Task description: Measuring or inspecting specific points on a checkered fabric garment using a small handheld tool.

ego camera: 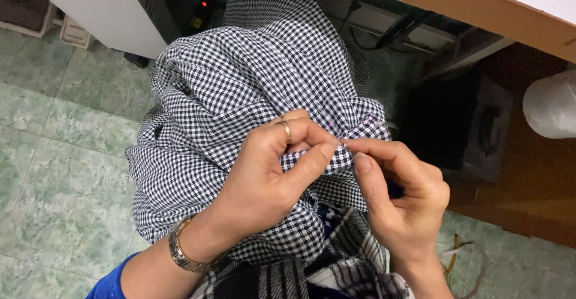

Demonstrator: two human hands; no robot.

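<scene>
Below, green marbled floor tiles (54, 173); both hands' fingers (318, 155) pinch checked fabric (240, 83) beside a wooden table (480, 11).

A black-and-white gingham cloth (240, 89), woven in small checks, fills the frame above and around the pinch of the left hand (270, 173) and right hand (399, 197). A faint pink mark shows on the cloth just above the grip. A gold ring (287, 129) circles a left finger beside the pinch; a gold-toned bracelet (180, 254) bands the wrist below it, next to a bright blue sleeve (108, 284). Below the grip lies a larger black, white and grey plaid fabric (336, 269). Mottled pale green floor tiles (54, 173) spread left of the hands; a brown wooden table edge (456, 2) runs up right.
</scene>
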